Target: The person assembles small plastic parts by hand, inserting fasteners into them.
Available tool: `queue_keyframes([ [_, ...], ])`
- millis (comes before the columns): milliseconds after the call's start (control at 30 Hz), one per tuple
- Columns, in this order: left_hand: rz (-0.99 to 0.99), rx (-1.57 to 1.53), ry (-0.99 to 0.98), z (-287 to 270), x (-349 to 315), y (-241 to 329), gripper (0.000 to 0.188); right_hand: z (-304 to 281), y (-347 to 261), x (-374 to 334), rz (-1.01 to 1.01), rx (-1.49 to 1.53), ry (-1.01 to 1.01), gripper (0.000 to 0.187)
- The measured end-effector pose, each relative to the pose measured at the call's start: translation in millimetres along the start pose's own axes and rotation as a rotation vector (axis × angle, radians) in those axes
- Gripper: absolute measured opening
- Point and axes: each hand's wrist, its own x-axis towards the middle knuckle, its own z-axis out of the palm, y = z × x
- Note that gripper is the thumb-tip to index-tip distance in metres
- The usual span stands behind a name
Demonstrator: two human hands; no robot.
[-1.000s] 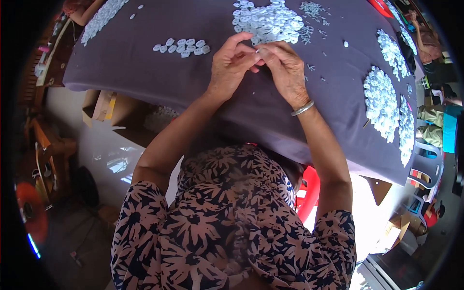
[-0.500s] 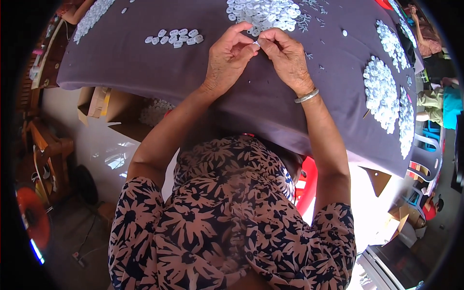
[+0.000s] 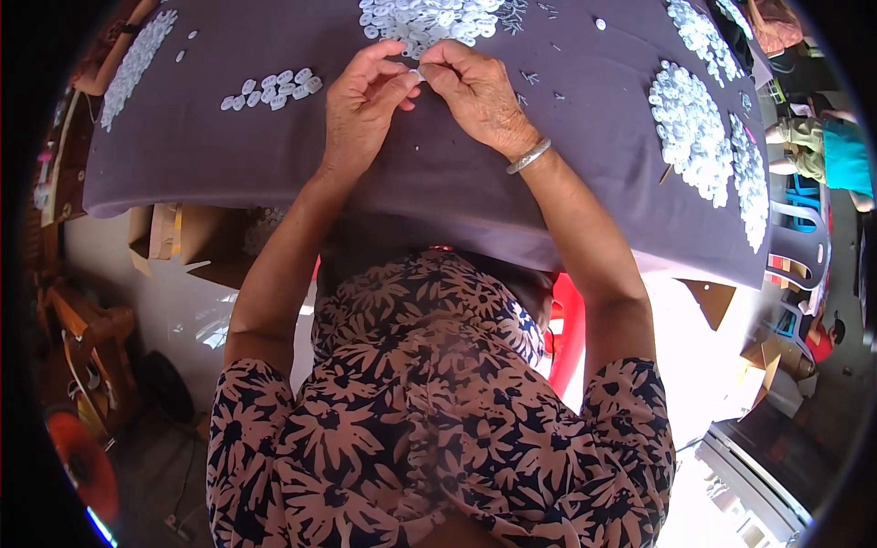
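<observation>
Thumb and finger of my left hand close on a small white plastic piece, while the other fingers curl above it. From the other side my right hand pinches the same piece, its fingertips covering most of it. A silvery bangle circles my right wrist. Just beyond my hands lies a big heap of small white plastic pieces. Tiny grey pins are scattered at that heap's right side. To the left of my hands sits a small cluster of white oval pieces.
A dark cloth covers the table. More white heaps lie on the right, and another at the far left beside another person's arm. An open cardboard box stands under the table's left side.
The view has shifted, so the table, heaps and hands appear further left. My hands stay together at the small white piece, with the right fingers folded closer over it.
</observation>
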Motion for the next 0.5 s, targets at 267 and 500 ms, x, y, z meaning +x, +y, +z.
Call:
queue_keyframes([
  [267, -0.011, -0.051, 0.002, 0.7, -3.2, 2.7, 0.036, -10.6, -0.8, 3.6, -0.023, 0.096, 0.053, 0.010],
  [500, -0.069, -0.057, -0.013, 3.2, -2.3, -2.3, 0.039, -107.0, 21.4, 6.0, 0.145, 0.073, 0.231, 0.009],
])
